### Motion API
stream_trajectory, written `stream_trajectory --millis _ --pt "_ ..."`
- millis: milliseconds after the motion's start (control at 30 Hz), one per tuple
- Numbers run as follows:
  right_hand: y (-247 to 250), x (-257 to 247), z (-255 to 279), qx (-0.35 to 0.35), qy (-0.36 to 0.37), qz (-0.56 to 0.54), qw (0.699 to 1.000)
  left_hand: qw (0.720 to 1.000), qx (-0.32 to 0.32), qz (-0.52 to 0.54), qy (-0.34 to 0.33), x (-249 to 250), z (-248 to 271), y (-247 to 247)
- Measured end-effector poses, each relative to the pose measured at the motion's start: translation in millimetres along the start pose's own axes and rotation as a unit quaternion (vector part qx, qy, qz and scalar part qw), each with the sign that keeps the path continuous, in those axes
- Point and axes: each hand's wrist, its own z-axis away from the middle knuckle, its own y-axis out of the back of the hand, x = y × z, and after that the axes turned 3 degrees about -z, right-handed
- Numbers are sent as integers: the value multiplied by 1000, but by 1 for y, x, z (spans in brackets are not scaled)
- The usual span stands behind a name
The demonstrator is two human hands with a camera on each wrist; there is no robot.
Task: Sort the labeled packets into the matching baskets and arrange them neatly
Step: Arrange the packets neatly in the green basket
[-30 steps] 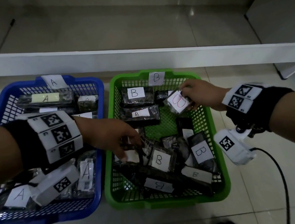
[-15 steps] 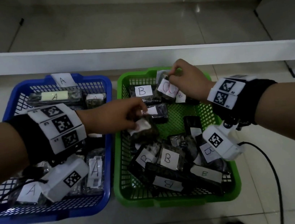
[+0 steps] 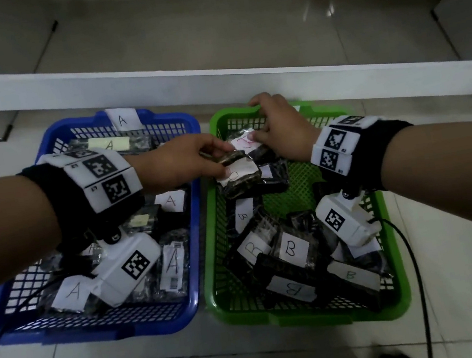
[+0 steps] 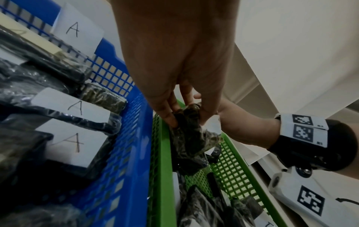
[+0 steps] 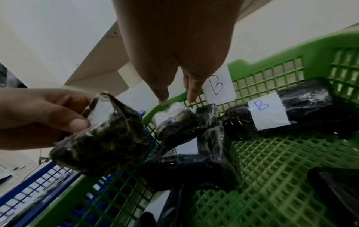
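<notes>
**Two hands converge at the far corner of the B basket**

The left hand [image 3: 184, 165] pinches a dark wrapped packet [image 3: 239, 175] between thumb and fingertips; a second ago this hand reached low into the middle of the green basket [image 3: 308, 314], and it now holds the packet raised at the basket's 11 o'clock corner. The right hand [image 3: 277, 136], which a second ago held a red-lettered packet [image 3: 245, 142] at mid-basket, has carried it to the far wall at 12 o'clock. Its fingertips [image 5: 191, 93] now point down just above that packet, which appears to lie on the stack — whether they touch it, or the hand is merely relaxed over it, cannot be told.

Judged from this, sorting appears largely done: the packets whose labels can be read in the blue basket [image 3: 104, 328] bear A, those in the green basket bear B. The work in hand looks like arranging — building a row along the far wall.

Edges and room: the two hands are nearly touching, so the left packet has little clearance at 12 o'clock. Open mesh floor shows at the basket's centre and toward 3 o'clock. The near half, at 6 o'clock, is a loose pile of overlapping B packets [image 3: 291, 248]. The two baskets' rims stand just beside each other, and the left forearm crosses above the blue one.
</notes>
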Motion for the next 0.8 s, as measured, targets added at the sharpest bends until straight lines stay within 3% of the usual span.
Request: stream_trajectory --millis 133,200,300,367,433,500,567,633,700,733,800 --pt "8 -7 12 15 -3 -51 999 999 23 38 2 2 -3 -2" --pt "21 -12 21 -32 -7 -117 993 996 52 71 0 6 -7 -6" --pt "39 -11 33 -141 14 -82 986 988 65 138 -10 17 -14 -21" --pt "50 -2 35 -146 -1 -57 988 983 58 172 1 25 -20 -34" --pt "61 11 33 -135 -32 5 990 995 42 92 -6 28 -26 -48" --pt "70 28 35 -119 -64 77 988 997 23 -51 -59 32 -29 -62" --pt "72 43 40 -104 -77 116 985 977 -35 -172 -119 37 -26 -75" --pt "65 56 48 -97 -59 147 983 931 -172 -285 -146 40 -23 -86" --pt "55 67 56 -95 -27 166 981 883 -299 -335 -137 41 -20 -97" --pt "52 69 59 -92 -14 169 981 872 -322 -342 -140 40 -19 -101" --pt "51 73 62 -79 -3 171 982 866 -304 -365 -159 41 -20 -111"
